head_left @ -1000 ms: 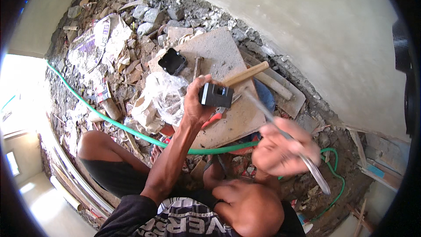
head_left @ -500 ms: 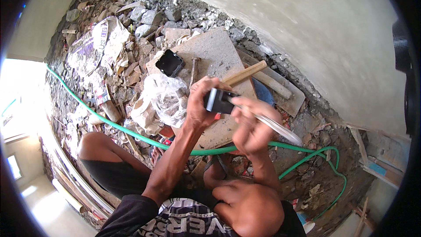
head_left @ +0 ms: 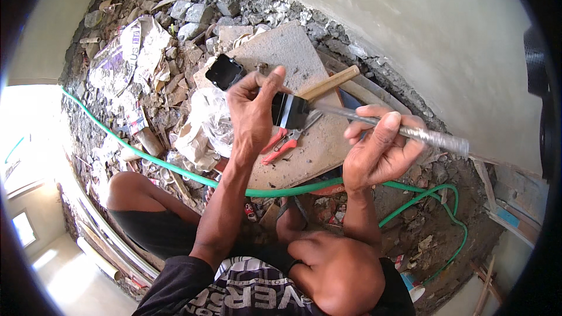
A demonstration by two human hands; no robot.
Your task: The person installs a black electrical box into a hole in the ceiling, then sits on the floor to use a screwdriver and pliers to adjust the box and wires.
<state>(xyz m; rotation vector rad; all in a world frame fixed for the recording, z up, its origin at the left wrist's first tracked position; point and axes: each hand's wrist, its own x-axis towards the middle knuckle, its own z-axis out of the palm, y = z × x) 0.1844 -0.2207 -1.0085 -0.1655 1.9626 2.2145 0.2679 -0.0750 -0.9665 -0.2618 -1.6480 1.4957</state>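
Note:
My left hand [head_left: 253,105] grips a black square box [head_left: 294,111], which looks like an electrical junction box, and tilts it above the board. In my right hand [head_left: 383,143], held between thumb and fingers, is a long grey metal rod [head_left: 430,136] with a ribbed thicker end. Its thin far end reaches the right side of the box; whether it touches cannot be told. Under the box lie red-handled pliers [head_left: 282,145], their jaws partly hidden. A second black box [head_left: 224,72] lies open side up, left of my left hand.
The dusty flat board [head_left: 316,152] carries a wooden stick [head_left: 331,82]. A crumpled clear plastic bag [head_left: 212,120] lies left of it. A green hose [head_left: 175,177] crosses before my knees. Rubble [head_left: 199,14] lines the wall [head_left: 410,41].
My right hand and the rod have moved right and up, the rod turning flatter. My left hand has shifted slightly left with the box. The red-handled pliers are now uncovered.

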